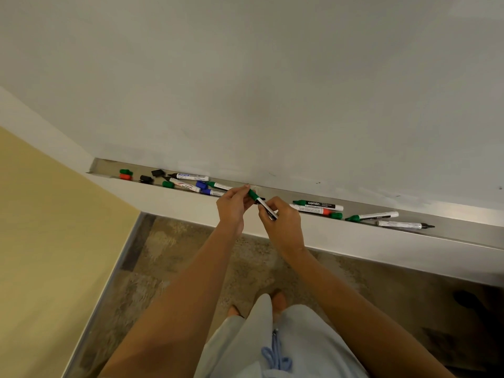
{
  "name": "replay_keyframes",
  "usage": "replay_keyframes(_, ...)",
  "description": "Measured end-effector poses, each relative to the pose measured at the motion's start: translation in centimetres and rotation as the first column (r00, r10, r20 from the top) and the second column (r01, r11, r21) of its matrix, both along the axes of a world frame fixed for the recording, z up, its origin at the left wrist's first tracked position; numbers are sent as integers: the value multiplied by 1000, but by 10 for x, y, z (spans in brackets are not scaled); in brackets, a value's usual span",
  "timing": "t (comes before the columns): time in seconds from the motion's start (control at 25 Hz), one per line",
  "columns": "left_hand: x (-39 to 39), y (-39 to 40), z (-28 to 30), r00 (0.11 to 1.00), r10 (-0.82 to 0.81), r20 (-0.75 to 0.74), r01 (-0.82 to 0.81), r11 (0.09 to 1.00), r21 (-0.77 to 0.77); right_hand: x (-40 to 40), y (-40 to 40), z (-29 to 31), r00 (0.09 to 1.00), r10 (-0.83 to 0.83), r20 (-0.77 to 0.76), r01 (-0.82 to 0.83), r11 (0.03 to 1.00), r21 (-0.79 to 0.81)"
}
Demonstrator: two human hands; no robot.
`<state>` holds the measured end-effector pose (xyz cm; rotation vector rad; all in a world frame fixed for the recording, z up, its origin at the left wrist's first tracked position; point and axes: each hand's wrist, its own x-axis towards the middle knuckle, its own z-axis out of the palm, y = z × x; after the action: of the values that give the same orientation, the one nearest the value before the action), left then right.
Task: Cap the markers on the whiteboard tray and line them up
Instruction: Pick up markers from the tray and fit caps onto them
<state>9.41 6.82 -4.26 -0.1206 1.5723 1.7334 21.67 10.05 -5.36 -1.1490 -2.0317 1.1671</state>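
Note:
My left hand (233, 205) pinches a green cap (253, 195) over the middle of the metal whiteboard tray (450, 222). My right hand (281, 222) grips a white marker (268, 211) whose tip points up toward that cap; the two are touching or nearly so. Left of my hands lie several markers, among them a blue-labelled one (191, 176) and a red-marked one (182, 184), plus loose caps: green (126, 172), red (125, 176), black (146, 179) and blue (201, 184). Right of my hands lie a green-capped marker (317, 204), another one (372, 216) and an uncapped black marker (405, 224).
The whiteboard (272, 91) rises behind the tray. A yellow wall (54, 241) stands at the left. Below the tray is a speckled floor (191, 257), with my feet and light trousers (272, 345) at the bottom.

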Motion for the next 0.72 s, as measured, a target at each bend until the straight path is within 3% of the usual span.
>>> replay_keyframes(0.2, -13, 6, 13, 999, 39, -7, -39, 999, 16, -19, -2, 14, 997, -66, -49, 64, 997, -54)
replay_keyframes(0.36, -21, 3, 13, 999, 23, -30, -24, 999, -22, -31, -11, 19, 976, -185, -114, 162, 968, -191)
replay_keyframes(0.64, -44, -1, 13, 995, -43, -92, 33, 995, -98, -62, -18, 23, 933, -353, -69, 242, 759, -605)
replay_keyframes(0.72, -54, -4, 14, 992, -63, -113, 51, 993, -107, -70, -10, 24, 955, -291, -55, 199, 767, -609)
